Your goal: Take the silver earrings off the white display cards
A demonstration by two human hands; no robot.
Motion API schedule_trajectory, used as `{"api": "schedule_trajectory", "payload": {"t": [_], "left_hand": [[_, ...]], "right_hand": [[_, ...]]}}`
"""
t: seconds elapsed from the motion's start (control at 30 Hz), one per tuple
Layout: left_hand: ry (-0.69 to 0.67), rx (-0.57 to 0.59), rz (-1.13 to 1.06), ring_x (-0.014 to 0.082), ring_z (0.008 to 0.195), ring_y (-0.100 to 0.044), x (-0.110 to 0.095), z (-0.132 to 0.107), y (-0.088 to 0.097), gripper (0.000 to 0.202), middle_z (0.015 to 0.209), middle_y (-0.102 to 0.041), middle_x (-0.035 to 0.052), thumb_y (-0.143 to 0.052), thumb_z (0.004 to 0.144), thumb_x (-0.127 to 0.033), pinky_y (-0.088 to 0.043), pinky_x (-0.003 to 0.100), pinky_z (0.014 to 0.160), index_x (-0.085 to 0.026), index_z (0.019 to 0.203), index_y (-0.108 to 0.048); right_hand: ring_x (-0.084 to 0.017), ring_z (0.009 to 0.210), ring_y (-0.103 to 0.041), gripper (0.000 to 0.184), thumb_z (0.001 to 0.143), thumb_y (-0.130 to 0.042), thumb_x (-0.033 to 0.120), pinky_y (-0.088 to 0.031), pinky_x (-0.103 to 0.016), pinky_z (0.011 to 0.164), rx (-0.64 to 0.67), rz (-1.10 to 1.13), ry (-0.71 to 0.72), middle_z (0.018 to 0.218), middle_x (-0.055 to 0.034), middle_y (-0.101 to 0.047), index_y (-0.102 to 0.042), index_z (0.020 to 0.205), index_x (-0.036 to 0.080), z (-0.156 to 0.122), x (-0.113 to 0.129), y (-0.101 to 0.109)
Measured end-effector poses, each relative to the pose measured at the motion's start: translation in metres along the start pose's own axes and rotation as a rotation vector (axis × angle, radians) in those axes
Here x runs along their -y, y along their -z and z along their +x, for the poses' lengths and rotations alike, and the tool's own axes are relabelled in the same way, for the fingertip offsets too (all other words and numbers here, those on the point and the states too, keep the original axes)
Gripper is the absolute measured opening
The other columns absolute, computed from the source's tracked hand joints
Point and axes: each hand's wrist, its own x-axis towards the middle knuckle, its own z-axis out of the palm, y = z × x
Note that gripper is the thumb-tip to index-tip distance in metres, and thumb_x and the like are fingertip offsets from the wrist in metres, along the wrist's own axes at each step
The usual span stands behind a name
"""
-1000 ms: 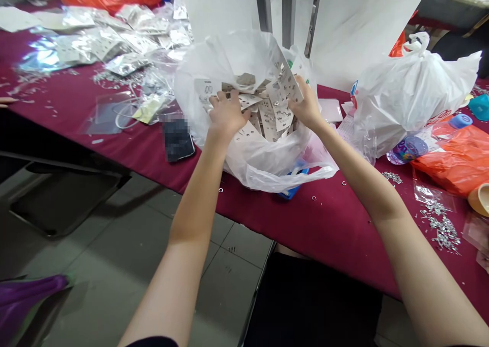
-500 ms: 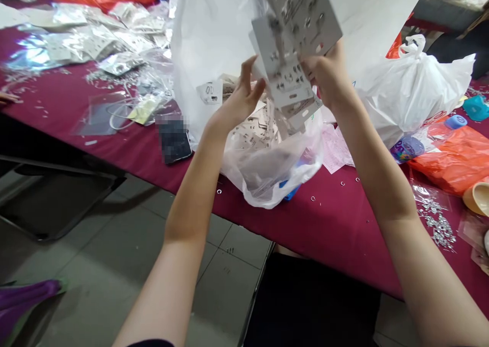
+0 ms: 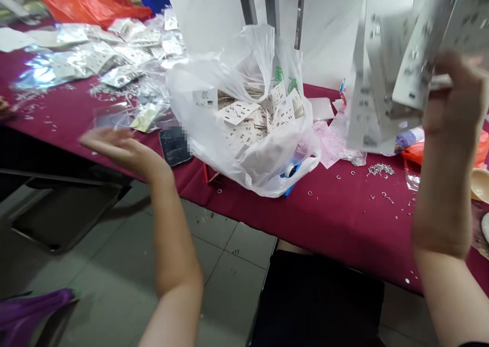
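Observation:
My right hand (image 3: 454,92) is at the upper right, blurred, gripping a stack of white cards (image 3: 397,72) punched with rows of small holes and carrying small metal pieces. My left hand (image 3: 118,148) is open and flat, holding nothing, just over the table's front edge and nearest a phone (image 3: 174,145) with a blurred screen. Between my hands stands a white plastic bag (image 3: 198,112) with its mouth open, full of similar cards (image 3: 237,112). Neither hand touches the bag.
The maroon tablecloth (image 3: 344,219) is strewn with small metal rings and a silver pile (image 3: 380,169). Foil packets (image 3: 87,56) lie at the back left, below a red-orange bag (image 3: 87,5). Metal posts (image 3: 271,5) stand behind the bag.
My right hand has carried the cards up and to the right, away from the bag. My left hand has let go and moved left to the table's edge, now open.

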Motion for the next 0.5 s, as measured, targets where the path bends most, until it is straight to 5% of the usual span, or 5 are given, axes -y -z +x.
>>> {"api": "schedule_trajectory", "payload": {"t": [0.03, 0.1, 0.2, 0.37, 0.5], "left_hand": [[0.099, 0.183, 0.209, 0.0201, 0.141, -0.049, 0.019, 0.006, 0.002, 0.059, 0.155, -0.038, 0.0258, -0.034, 0.091, -0.003, -0.034, 0.037, 0.123, 0.007, 0.147, -0.020], [0.177, 0.388, 0.289, 0.0367, 0.152, -0.034, 0.050, 0.011, 0.001, 0.080, 0.161, -0.030, 0.0327, -0.061, 0.087, -0.018, -0.022, 0.052, 0.128, 0.010, 0.150, -0.020], [0.115, 0.611, 0.417, 0.0469, 0.157, -0.018, 0.068, 0.003, -0.008, 0.120, 0.166, -0.021, 0.0337, -0.078, 0.079, -0.038, -0.015, 0.059, 0.127, 0.005, 0.158, 0.001], [0.073, 0.562, 0.622, 0.0489, 0.156, -0.020, 0.050, 0.004, -0.029, 0.106, 0.158, -0.027, 0.0430, -0.068, 0.086, -0.043, -0.025, 0.061, 0.122, 0.013, 0.154, -0.008], [0.050, 0.575, 0.667, 0.0500, 0.150, -0.036, 0.046, 0.017, -0.023, 0.116, 0.147, -0.046, 0.0419, -0.076, 0.077, -0.044, -0.026, 0.063, 0.120, 0.015, 0.152, -0.010]], "right_hand": [[-0.028, 0.138, -0.058, 0.016, 0.060, -0.072, 0.027, -0.050, -0.036, 0.110, -0.051, 0.033, -0.043, 0.121, 0.0120, -0.076, -0.073, 0.075, 0.034, -0.021, -0.007, 0.014], [-0.035, 0.130, -0.065, 0.029, 0.057, -0.077, 0.024, -0.054, -0.050, 0.112, -0.094, 0.063, -0.222, 0.116, 0.0017, -0.077, -0.074, 0.083, 0.033, -0.062, -0.026, 0.036], [-0.039, 0.129, -0.065, 0.040, 0.055, -0.077, 0.025, -0.053, -0.060, 0.112, -0.086, 0.031, -0.462, 0.121, -0.0016, -0.075, -0.072, 0.093, 0.036, -0.111, -0.064, 0.054], [-0.038, 0.130, -0.065, 0.052, 0.052, -0.082, 0.030, -0.059, -0.055, 0.105, -0.129, 0.095, -0.643, 0.126, -0.0067, -0.074, -0.070, 0.103, 0.028, -0.158, -0.109, 0.060], [-0.037, 0.127, -0.066, 0.052, 0.055, -0.084, 0.034, -0.066, -0.047, 0.088, -0.098, 0.075, -0.687, 0.127, -0.0108, -0.073, -0.069, 0.105, 0.025, -0.172, -0.124, 0.064]]}}
